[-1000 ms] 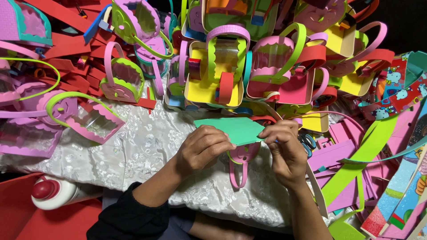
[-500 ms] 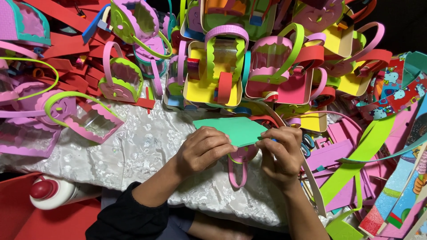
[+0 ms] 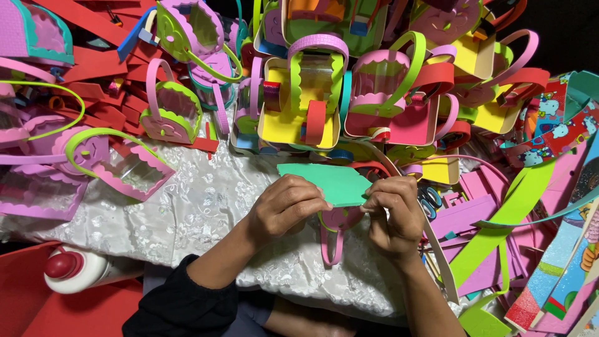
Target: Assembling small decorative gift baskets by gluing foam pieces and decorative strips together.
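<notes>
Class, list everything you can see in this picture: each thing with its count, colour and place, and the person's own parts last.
green foam sheet: one, teal green, centre, held by both hands
pink handled piece: one, pink, under the sheet
foam baskets: many, yellow, pink, green and purple, piled along the top
white lace cloth: one, white, covering the table
glue bottle: one, white with red cap, lower left
scissors: one pair, blue handles, right of the hands
foam strips: several, green, pink and printed, right side
left hand: one, gripping the sheet's left part
right hand: one, pinching the sheet's right edge
</notes>
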